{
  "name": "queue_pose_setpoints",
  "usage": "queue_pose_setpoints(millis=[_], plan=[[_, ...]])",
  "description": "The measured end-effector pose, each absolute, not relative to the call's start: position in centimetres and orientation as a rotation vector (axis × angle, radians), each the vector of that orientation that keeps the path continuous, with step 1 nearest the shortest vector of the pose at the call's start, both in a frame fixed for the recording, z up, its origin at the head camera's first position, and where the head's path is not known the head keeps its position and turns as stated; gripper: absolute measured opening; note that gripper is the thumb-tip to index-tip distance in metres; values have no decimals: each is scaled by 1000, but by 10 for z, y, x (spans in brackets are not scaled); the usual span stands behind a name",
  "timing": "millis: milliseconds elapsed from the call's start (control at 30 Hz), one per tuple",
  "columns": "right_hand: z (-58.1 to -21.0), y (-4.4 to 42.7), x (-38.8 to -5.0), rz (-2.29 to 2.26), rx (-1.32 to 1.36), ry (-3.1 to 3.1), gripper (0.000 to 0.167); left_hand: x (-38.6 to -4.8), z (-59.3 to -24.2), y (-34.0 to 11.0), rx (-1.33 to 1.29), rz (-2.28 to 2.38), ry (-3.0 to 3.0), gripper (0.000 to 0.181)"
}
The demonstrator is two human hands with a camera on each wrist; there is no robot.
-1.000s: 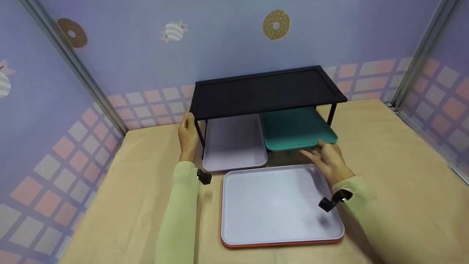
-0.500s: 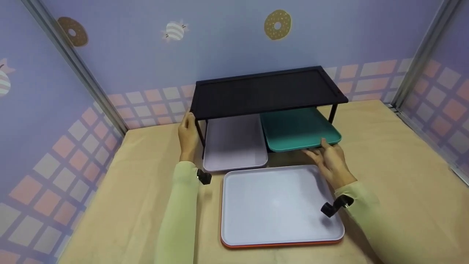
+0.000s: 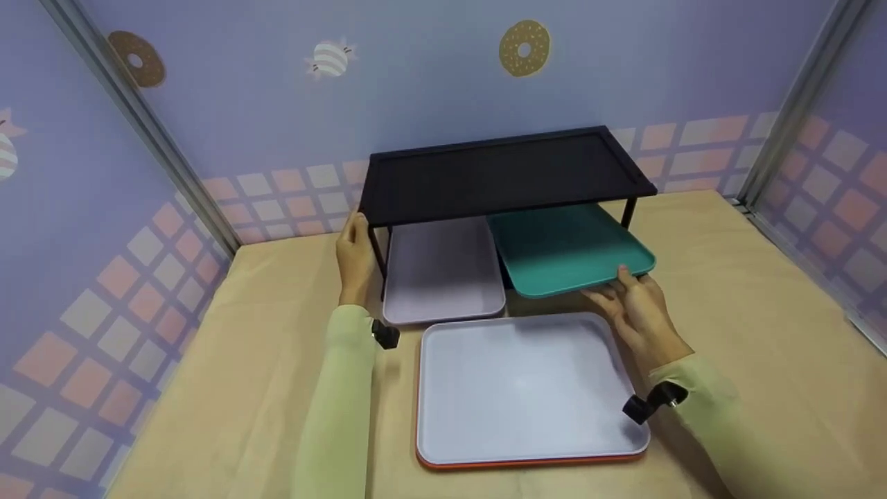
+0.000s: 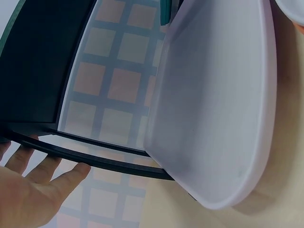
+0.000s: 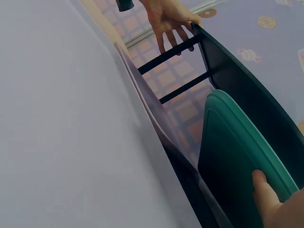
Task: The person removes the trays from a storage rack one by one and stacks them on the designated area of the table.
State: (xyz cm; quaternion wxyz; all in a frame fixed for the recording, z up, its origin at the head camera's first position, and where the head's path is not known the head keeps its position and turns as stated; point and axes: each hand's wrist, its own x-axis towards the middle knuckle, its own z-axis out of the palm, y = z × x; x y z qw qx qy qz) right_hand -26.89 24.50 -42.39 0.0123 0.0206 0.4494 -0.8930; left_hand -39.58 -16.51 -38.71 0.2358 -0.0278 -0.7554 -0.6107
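Note:
My left hand point(image 3: 355, 260) rests at the front left corner of a black rack point(image 3: 506, 177). Its fingers lie nearly straight against the front leg in the left wrist view. My right hand point(image 3: 641, 312) pinches the front edge of a teal tray point(image 3: 575, 253), thumb on top and fingers beneath. The teal tray sits partly under the rack top, its front sticking out; its back is hidden. In the right wrist view, its near end point(image 5: 237, 137) stands apart from the surface below. A pale lilac tray point(image 3: 443, 277) lies at the left under the rack.
A large whitish tray point(image 3: 533, 388) lies in front of the rack, with an orange-red tray point(image 3: 533, 463) showing beneath its edge. The table point(image 3: 242, 388) has a beige cover. Patterned panels point(image 3: 429, 83) stand at the back and sides, joined by metal posts.
My right hand has drawn the teal tray toward me and a little to the right, so more of it shows and it sits at a slant. My left hand stays at the rack corner.

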Motion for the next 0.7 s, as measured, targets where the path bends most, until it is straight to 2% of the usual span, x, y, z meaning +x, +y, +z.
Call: queue_pose_setpoints(millis=[300, 700], plan=[[-421, 253, -262, -2733, 98, 1451, 65, -396, -389, -164, -72, -1704, -2044, 48], [-418, 261, -255, -2659, -59, 1560, 68, -394, -389, -165, -39, -1695, -2066, 49]])
